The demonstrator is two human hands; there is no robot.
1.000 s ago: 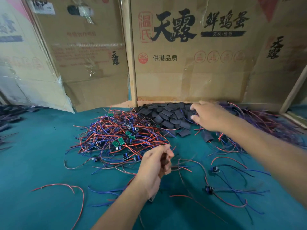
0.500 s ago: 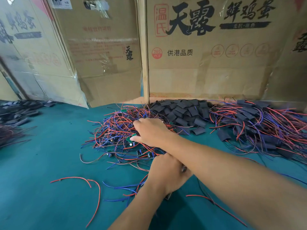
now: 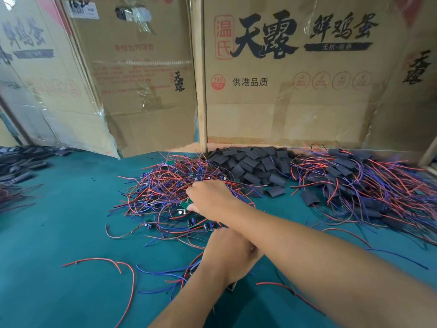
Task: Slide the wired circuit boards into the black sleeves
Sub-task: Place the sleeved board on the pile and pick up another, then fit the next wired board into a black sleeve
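A tangle of red and blue wires with small green circuit boards [image 3: 165,185] lies on the teal table [image 3: 59,221]. My right hand [image 3: 210,197] reaches across into this tangle, its fingertips pinching a green board [image 3: 184,205] at the near edge. My left hand [image 3: 227,254] lies under my right forearm near the table's front, and its fingers are hidden. A heap of empty black sleeves [image 3: 255,166] sits behind, against the cardboard. To the right lies a pile of sleeved boards with wires [image 3: 366,185].
Printed cardboard boxes [image 3: 283,91] wall off the back of the table. Loose red and blue wires [image 3: 106,263] lie at the front left. More dark sleeved pieces [image 3: 21,162] lie at the far left edge.
My right hand left the black sleeve heap and crossed left over my left hand into the wire tangle, where it closed on a green board. The left hand stayed low.
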